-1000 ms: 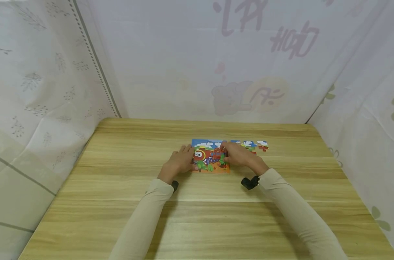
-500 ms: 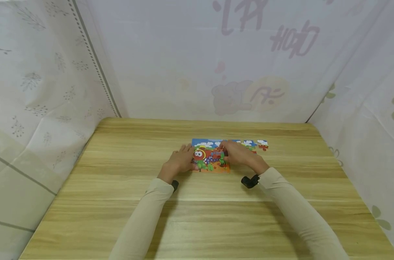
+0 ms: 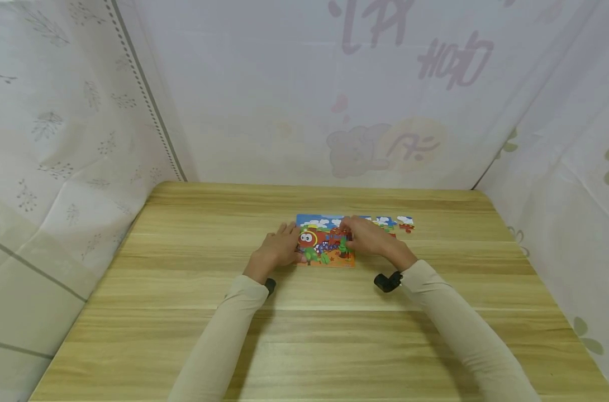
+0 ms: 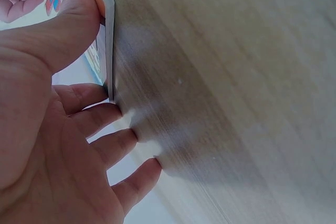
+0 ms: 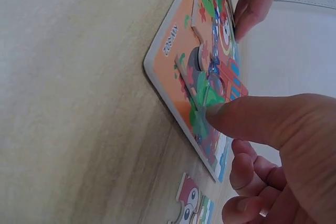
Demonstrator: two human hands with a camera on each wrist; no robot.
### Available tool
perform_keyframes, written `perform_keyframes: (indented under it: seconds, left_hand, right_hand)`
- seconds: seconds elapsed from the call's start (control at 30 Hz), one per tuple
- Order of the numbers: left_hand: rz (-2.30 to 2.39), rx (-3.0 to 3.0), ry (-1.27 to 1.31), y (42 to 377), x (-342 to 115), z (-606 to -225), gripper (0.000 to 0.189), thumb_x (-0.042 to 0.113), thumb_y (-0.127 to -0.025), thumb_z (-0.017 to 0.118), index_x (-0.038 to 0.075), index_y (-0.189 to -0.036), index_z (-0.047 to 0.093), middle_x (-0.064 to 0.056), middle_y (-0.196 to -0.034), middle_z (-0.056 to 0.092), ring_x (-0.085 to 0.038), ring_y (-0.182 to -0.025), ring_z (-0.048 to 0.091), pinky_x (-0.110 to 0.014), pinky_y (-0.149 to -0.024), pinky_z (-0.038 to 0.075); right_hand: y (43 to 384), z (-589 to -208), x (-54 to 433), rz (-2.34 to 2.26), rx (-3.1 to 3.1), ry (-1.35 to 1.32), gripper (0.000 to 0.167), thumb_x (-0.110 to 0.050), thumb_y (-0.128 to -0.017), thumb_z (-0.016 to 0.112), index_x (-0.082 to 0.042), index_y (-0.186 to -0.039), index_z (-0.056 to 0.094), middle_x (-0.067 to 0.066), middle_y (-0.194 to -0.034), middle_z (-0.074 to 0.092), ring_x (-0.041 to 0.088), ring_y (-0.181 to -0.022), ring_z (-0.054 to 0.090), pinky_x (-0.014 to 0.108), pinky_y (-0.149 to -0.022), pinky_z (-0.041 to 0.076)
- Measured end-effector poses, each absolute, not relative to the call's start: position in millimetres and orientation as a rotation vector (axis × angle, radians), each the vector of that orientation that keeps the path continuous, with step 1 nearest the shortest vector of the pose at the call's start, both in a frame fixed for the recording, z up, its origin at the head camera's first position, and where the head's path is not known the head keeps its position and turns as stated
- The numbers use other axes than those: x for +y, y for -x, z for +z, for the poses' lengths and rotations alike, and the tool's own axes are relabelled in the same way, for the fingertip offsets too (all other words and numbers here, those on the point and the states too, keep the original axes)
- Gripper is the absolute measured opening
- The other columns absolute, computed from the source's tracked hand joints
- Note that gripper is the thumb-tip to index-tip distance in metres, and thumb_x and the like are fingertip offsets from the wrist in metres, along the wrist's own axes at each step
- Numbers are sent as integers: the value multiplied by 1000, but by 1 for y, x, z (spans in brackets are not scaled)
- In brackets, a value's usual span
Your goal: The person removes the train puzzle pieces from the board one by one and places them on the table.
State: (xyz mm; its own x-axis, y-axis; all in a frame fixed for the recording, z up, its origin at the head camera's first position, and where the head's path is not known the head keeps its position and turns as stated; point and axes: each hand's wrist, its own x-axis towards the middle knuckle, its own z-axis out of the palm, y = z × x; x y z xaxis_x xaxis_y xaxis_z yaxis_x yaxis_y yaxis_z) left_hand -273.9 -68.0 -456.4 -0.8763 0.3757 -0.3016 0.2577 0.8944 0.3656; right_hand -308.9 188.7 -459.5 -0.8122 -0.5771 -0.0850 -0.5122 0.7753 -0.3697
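A picture puzzle board [image 3: 312,260] with a red cartoon train lies flat on the table. At its left edge rests my left hand [image 3: 282,245]; in the left wrist view the thumb [image 4: 79,9] lies on the board's rim while the spread fingertips touch the tabletop. Over the board's right part, my right hand [image 3: 369,237] pinches a red-and-blue puzzle piece [image 5: 233,77] between thumb and curled fingers. That piece sits tilted above the board surface, partly hidden by the hand. Below the thumb, the board's right part shows a bare recess [image 5: 184,87] printed with the picture.
Several loose puzzle pieces [image 3: 384,221] lie right of the board, partly behind my right hand. Another piece [image 3: 406,223], white and red, lies farther right. The wooden table [image 3: 304,346] ends at a printed cloth backdrop [image 3: 264,111].
My right hand makes small shifts over the board's right part, and the red piece at its fingertips changes its angle slightly. The left hand stays at the board's left edge.
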Motion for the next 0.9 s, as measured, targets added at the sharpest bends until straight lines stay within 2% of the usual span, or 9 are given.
perform_keyframes:
  seconds: [0.23, 0.47, 0.6, 0.77, 0.9]
  left_hand:
    - [449, 2692, -465, 274, -68, -457, 85, 39, -94, 66, 3, -157, 23, -18, -165, 13, -36, -153, 9, -55, -120, 19]
    - [441, 2686, -466, 275, -68, -457, 87, 41, -93, 67, 3, -157, 22, -18, -165, 13, -36, -153, 9, -55, -120, 19]
    - [436, 2686, -472, 275, -67, -455, 87, 40, -93, 67, 2, -157, 21, -18, -165, 13, -37, -153, 9, -56, -120, 20]
    - [440, 2687, -474, 274, -67, -454, 86, 39, -93, 67, 1, -156, 23, -19, -165, 14, -38, -152, 10, -57, -119, 20]
    - [441, 2685, -466, 274, -67, -454, 85, 39, -93, 67, 1, -156, 23, -19, -165, 14, -37, -152, 10, -57, -119, 20]
  right_hand:
    - [307, -462, 189, -481, 2805, 840, 30, -15, -90, 72, -10, -117, 60, 6, -106, 61, 18, -84, 54, 33, -72, 49]
    - [303, -466, 191, -602, 2770, 856, 28, -13, -93, 69, -13, -116, 54, 0, -86, 64, 11, -67, 57, 28, -60, 46]
    - [305, -472, 196, -806, 2694, 823, 22, -8, -95, 62, -15, -114, 55, 2, -90, 66, 12, -72, 61, 29, -63, 49]
    - [312, -476, 206, -1111, 2555, 686, 14, -7, -99, 58, -13, -112, 59, 8, -91, 65, 20, -73, 59, 32, -63, 47]
    - [315, -471, 223, -1244, 2491, 563, 19, -10, -101, 55, -11, -119, 61, 12, -95, 68, 22, -60, 50, 32, -53, 42]
